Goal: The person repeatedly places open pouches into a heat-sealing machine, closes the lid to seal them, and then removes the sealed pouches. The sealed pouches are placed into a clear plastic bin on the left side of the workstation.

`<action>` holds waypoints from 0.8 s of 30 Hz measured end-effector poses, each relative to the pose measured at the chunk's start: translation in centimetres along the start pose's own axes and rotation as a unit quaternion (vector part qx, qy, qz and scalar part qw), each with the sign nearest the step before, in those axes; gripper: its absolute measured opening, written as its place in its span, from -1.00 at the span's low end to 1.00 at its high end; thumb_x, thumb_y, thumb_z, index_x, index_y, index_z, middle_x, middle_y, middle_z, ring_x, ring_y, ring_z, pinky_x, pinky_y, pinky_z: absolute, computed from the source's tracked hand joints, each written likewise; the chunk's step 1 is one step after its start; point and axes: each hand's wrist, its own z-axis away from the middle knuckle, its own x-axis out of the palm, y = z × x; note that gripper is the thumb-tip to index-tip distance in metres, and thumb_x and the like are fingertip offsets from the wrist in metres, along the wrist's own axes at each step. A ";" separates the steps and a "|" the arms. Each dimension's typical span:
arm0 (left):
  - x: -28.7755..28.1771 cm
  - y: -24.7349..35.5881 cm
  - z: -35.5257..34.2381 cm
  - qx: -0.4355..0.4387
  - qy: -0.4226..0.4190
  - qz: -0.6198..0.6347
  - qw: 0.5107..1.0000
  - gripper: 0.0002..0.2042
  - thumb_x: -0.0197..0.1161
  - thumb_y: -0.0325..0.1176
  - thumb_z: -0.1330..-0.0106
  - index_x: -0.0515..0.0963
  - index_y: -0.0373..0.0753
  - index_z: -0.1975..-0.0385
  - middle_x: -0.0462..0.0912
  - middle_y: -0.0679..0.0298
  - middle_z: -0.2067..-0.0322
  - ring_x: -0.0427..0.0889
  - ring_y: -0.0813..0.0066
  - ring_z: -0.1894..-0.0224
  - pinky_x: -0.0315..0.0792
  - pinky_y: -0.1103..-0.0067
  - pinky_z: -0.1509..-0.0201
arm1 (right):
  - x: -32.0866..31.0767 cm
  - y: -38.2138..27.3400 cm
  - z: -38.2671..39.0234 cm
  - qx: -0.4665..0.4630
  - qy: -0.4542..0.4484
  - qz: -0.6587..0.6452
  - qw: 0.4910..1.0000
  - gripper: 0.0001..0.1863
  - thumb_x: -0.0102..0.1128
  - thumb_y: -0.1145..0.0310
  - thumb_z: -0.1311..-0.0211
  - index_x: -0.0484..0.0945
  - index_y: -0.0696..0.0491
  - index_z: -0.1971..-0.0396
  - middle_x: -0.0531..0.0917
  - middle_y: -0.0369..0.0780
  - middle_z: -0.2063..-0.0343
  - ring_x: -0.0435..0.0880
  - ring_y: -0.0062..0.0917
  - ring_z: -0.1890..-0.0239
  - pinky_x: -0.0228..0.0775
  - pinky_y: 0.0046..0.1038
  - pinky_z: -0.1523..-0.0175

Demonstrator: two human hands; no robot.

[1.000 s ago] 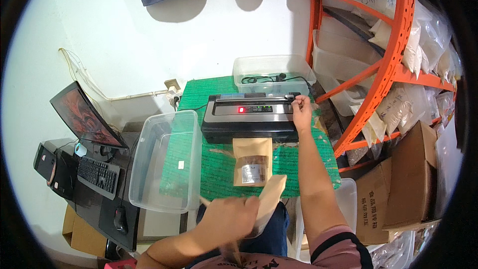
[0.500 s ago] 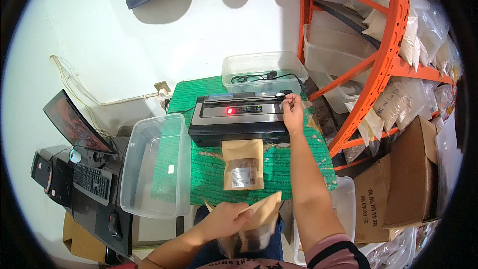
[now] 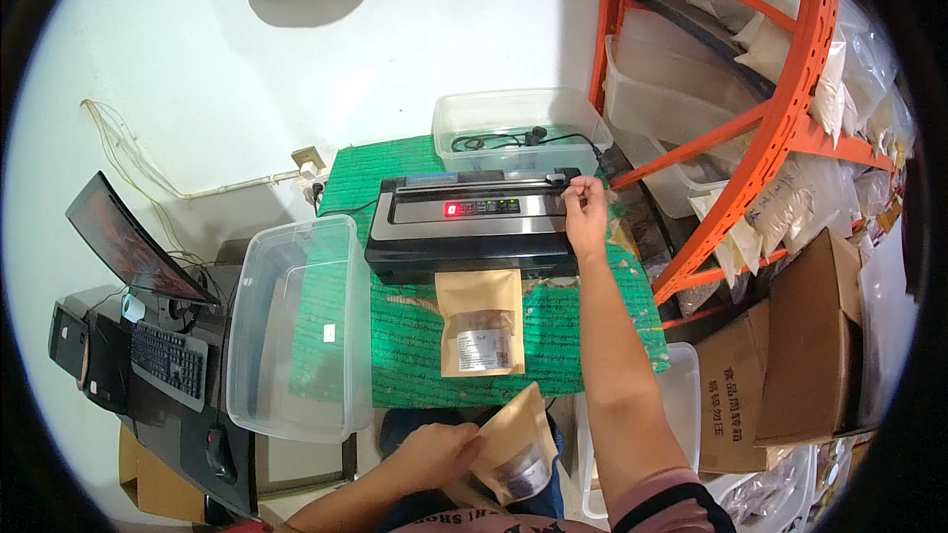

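Note:
A black and silver sealing machine with a red lit display sits on a green mat. A brown paper pouch with a clear window lies on the mat, its top edge in the machine's mouth. My right hand rests on the machine's right end, fingers closed on its lid corner. Near the bottom edge, in front of the table, my left hand holds a second brown pouch by its side.
An empty clear plastic bin stands left of the mat. Another clear bin holding a black cable sits behind the machine. Orange shelving with bagged goods and cardboard boxes fills the right. A monitor and keyboard lie at the left.
My left hand with the second pouch has dropped lower and nearer my body. My right hand stays on the machine's right end. The view has shifted slightly.

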 end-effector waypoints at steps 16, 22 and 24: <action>1.9 -2.7 12.3 -0.044 0.187 0.275 0.942 -0.82 0.24 -0.41 -0.09 0.44 -0.38 0.62 0.47 0.09 0.51 0.50 0.10 0.38 0.38 0.40 0.31 | -0.1 -0.3 0.1 -0.002 -0.014 -0.009 1.000 -0.86 0.04 0.53 -0.30 0.38 0.12 0.17 0.52 -0.32 0.42 0.52 -0.66 0.34 0.38 -0.60 0.17; -2.9 -1.9 8.9 -0.014 0.064 0.100 0.993 -0.77 0.31 -0.32 -0.13 0.49 -0.31 0.64 0.47 0.12 0.53 0.53 0.13 0.45 0.42 0.36 0.39 | -0.2 0.1 0.0 0.004 -0.006 -0.024 1.000 -0.83 0.07 0.56 -0.27 0.38 0.11 0.16 0.51 -0.33 0.42 0.51 -0.66 0.34 0.37 -0.62 0.15; -4.9 -0.5 8.0 -0.025 0.052 0.022 0.998 -0.72 0.31 -0.27 -0.18 0.47 -0.30 0.65 0.45 0.14 0.57 0.51 0.12 0.51 0.40 0.36 0.45 | -0.2 0.4 -0.1 0.000 0.001 -0.039 0.999 -0.83 0.08 0.57 -0.25 0.39 0.11 0.17 0.50 -0.35 0.42 0.49 -0.68 0.36 0.35 -0.63 0.20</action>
